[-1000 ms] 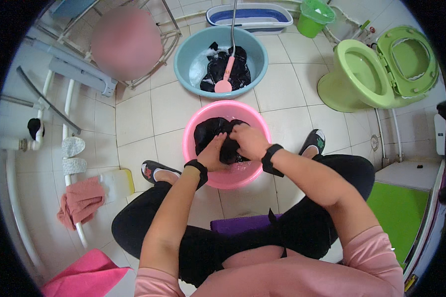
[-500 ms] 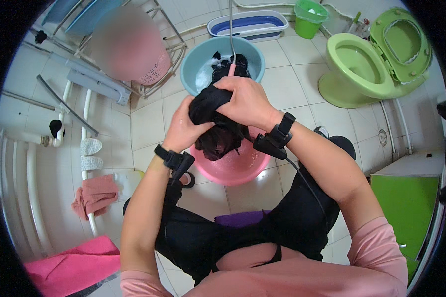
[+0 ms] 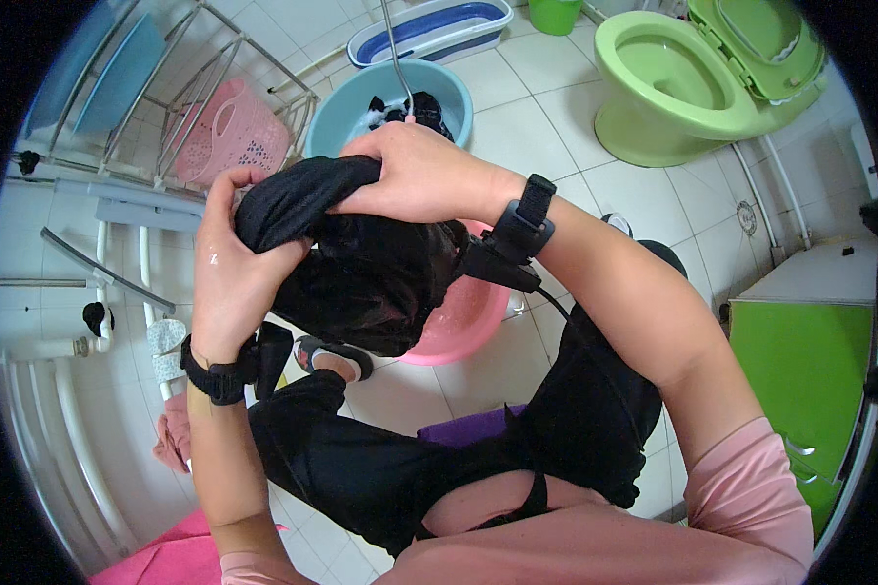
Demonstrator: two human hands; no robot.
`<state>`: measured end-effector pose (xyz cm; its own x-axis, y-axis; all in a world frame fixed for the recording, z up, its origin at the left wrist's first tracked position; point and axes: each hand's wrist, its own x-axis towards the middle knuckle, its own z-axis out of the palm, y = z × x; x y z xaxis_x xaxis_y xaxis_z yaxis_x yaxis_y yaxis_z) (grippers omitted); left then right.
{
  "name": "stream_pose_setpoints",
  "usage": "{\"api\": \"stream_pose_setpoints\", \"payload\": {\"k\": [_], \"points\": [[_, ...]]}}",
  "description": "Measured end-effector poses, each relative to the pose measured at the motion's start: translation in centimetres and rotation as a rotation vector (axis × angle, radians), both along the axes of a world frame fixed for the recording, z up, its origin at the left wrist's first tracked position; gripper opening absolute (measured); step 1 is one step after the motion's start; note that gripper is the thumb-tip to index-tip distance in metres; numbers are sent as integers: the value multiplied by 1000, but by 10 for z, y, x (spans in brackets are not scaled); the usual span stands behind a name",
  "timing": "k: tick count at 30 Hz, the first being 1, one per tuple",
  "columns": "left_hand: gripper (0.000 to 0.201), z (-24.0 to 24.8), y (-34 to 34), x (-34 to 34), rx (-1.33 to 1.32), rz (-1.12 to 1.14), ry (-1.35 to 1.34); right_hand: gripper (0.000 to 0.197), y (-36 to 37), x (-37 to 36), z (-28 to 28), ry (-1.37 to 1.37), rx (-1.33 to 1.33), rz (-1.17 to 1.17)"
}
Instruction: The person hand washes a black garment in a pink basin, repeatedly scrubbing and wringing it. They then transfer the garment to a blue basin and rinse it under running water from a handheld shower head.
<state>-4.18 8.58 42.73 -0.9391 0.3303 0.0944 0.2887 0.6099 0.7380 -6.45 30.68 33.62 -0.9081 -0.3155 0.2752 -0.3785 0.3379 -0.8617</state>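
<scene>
Both hands hold a wet black garment, bunched at its top and hanging down in loose folds. My left hand grips its left end, thumb below and fingers behind. My right hand pinches the upper right of the bunch between thumb and fingers. Behind the cloth, a pink basin on the floor is partly hidden. Beyond my right hand stands a light blue basin with more black cloth and white suds. A thin metal hose comes down over it.
At the left are a metal rack, a pink basket and wall pipes. A blue-white folding tub lies at the back. To the right stand a green toilet and a green cabinet. Something purple lies between my legs.
The garment has moved left and up nearer to me, and more of it is spread out. My left hand shifted left with it. The view has turned slightly too.
</scene>
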Motion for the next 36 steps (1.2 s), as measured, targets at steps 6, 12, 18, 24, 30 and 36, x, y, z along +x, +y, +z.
{"api": "stream_pose_setpoints", "payload": {"k": [6,12,18,24,30,36], "points": [[80,-3,-9,-5,340,-23,-285,52,-1,6,-8,-46,-120,205],[82,-34,-24,-13,624,92,-472,71,-23,17,-32,-149,-278,228],[72,-77,-30,-17,954,218,-528,135,-65,42,-69,-55,-216,-9],[66,-89,-3,-13,1187,446,-614,132,-104,52,-104,-91,-464,-110],[62,-111,5,-19,1357,292,-743,76,-112,47,-110,-523,-553,-263],[80,-112,-83,-61,506,-60,-697,40,-85,31,-89,-819,-573,-36]]}}
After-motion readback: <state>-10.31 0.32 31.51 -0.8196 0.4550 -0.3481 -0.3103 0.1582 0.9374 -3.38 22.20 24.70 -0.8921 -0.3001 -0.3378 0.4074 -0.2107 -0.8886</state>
